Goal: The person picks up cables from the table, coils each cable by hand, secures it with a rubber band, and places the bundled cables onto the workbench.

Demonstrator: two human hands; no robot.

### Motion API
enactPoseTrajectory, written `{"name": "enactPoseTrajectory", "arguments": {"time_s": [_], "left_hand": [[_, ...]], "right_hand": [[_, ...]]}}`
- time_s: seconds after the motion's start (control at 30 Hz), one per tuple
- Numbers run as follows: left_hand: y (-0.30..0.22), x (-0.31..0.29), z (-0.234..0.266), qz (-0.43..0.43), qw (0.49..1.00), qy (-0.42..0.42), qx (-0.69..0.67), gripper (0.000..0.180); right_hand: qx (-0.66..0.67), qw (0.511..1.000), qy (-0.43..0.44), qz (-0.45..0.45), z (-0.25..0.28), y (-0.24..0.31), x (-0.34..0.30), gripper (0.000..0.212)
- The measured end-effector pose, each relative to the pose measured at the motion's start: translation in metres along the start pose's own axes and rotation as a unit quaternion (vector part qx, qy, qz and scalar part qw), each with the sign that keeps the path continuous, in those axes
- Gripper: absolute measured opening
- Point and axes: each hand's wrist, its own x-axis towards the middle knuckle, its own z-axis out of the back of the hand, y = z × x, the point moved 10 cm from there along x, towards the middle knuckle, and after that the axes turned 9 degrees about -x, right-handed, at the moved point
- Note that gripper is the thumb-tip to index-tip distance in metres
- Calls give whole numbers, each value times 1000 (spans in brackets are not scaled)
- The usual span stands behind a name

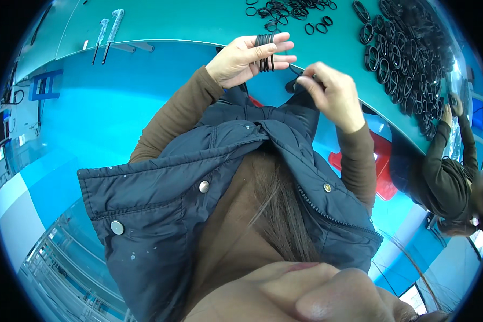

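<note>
Face [306, 295]: filling lower edge.
Left hand [236, 61]: holding black rings [261, 65] looped round its fingers.
Right hand [336, 97]: hanging half-curled, can't tell if gripping.
Surface [182, 21]: carrying more rings [295, 11].

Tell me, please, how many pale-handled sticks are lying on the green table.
2: the longer stick and the shorter stick just left of it, both jutting off the table at upper left. None seem hidden.

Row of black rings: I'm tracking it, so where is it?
Upper centre of the head view, the row of black rings loops around the fingers of the left hand, near the green table, left of the right hand.
</note>
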Motion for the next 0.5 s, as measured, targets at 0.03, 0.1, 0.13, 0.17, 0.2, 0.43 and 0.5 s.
{"name": "enactPoseTrajectory", "arguments": {"time_s": [0.03, 0.1, 0.13, 0.17, 0.2, 0.43, 0.5], "left_hand": [[-4, 2, -5, -2, 1000, 3, 2, 50], [-8, 3, -14, 2, 1000, 19, -1, 50], [-8, 2, -18, 4, 999, 34, -3, 50], [-8, 2, -18, 4, 999, 33, -2, 50], [-5, 1, -22, 10, 999, 52, -1, 50], [3, -2, -41, -21, 992, 114, 51, 49], [4, -2, -37, -36, 990, 119, 72, 49]], "right_hand": [[-5, 1000, 14, -9, -10, -6, -5, 14], [-10, 999, 40, -23, -26, -12, -13, 14], [-9, 999, 40, -22, -31, -14, -14, 14], [-10, 999, 31, -14, -35, -14, -13, 14], [-11, 1000, 22, -6, -37, -14, -12, 14], [64, 990, -1, -129, -48, -50, 1, 15], [123, 978, 3, -171, -51, -57, 1, 15]]}}
